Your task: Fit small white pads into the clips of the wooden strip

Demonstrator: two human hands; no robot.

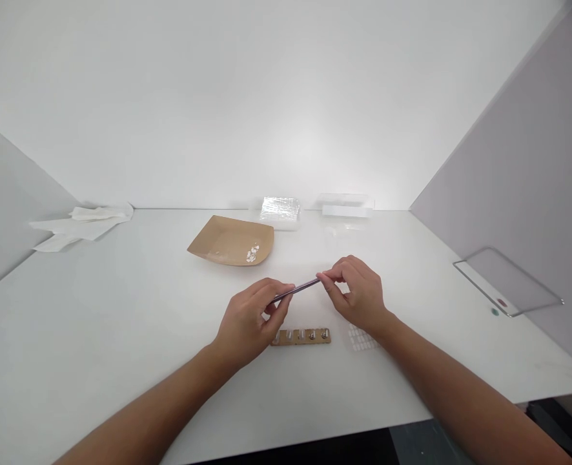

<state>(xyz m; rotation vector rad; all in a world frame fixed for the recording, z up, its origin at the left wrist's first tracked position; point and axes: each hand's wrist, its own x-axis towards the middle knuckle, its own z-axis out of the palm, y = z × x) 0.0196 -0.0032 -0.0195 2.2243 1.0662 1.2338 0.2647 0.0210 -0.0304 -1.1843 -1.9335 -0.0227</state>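
A slim purple rod-like tool (305,285) is held between my two hands above the table, tilted up toward the right; its exact kind does not show. My left hand (252,316) pinches its lower left end between thumb and fingers. At the other end, the thumb and fingertips of my right hand (356,290) are closed on the tip. Below them on the table lies a narrow brown cardboard strip (293,342) carrying a row of small clear pieces, partly covered by my left hand. A sheet of small whitish stickers (361,339) is partly hidden under my right wrist.
A brown paper tray (218,236) with small white bits (252,252) stands beyond my left hand. Clear plastic packs (280,212) and a clear case (347,205) lie at the back wall. White tissues (82,226) are far left, a wire frame (509,281) right.
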